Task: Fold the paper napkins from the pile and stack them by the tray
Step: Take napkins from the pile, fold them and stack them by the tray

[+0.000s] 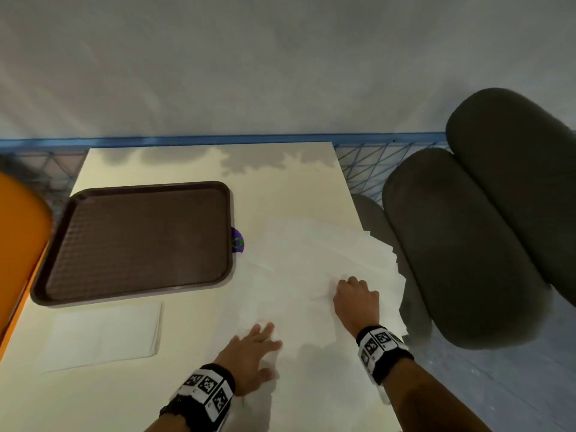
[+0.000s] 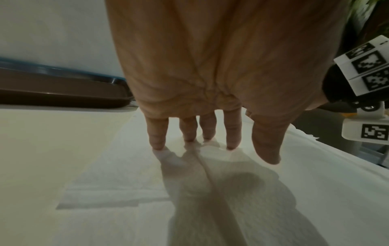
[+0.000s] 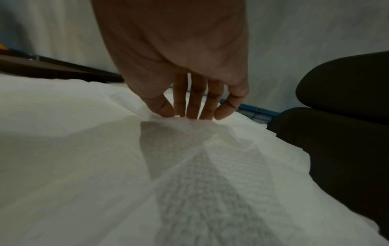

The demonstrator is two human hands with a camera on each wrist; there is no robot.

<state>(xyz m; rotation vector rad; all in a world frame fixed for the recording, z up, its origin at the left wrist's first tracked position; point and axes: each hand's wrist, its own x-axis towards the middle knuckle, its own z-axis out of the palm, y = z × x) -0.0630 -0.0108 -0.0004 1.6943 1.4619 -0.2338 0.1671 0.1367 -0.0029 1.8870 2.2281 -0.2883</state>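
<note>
A loose pile of white paper napkins (image 1: 314,260) spreads over the right half of the pale table. My right hand (image 1: 350,291) pinches the top napkin (image 3: 179,129) between thumb and fingertips, lifting it into a small ridge. My left hand (image 1: 261,341) lies flat with straight, spread fingers, and its fingertips (image 2: 156,144) press the near part of the napkins (image 2: 189,183). A brown tray (image 1: 137,241) lies at the left. A folded napkin stack (image 1: 103,335) sits on the table just in front of the tray.
An orange chair edge (image 1: 18,244) is at the far left. Dark padded rolls of a seat (image 1: 461,244) stand close by the table's right edge. A small purple object (image 1: 237,243) peeks out by the tray's right rim. A blue-edged floor strip and white wall lie behind.
</note>
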